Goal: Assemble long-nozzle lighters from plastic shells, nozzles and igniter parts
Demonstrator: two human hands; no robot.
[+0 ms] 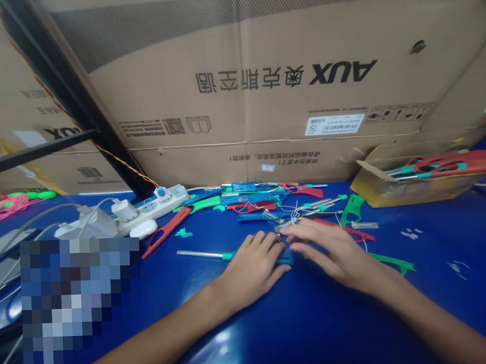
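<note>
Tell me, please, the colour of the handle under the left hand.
The handle is blue, as the head view shows.

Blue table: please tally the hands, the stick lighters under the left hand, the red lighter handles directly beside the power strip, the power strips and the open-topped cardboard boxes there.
Hands: 2 (left hand, right hand)
Stick lighter under left hand: 1
Red lighter handle beside strip: 1
Power strip: 1
Open-topped cardboard box: 1
Total: 6

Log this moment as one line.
Left hand: holding blue lighter | Right hand: near white string, grip unclear | Open box: right side, lighters inside
</note>
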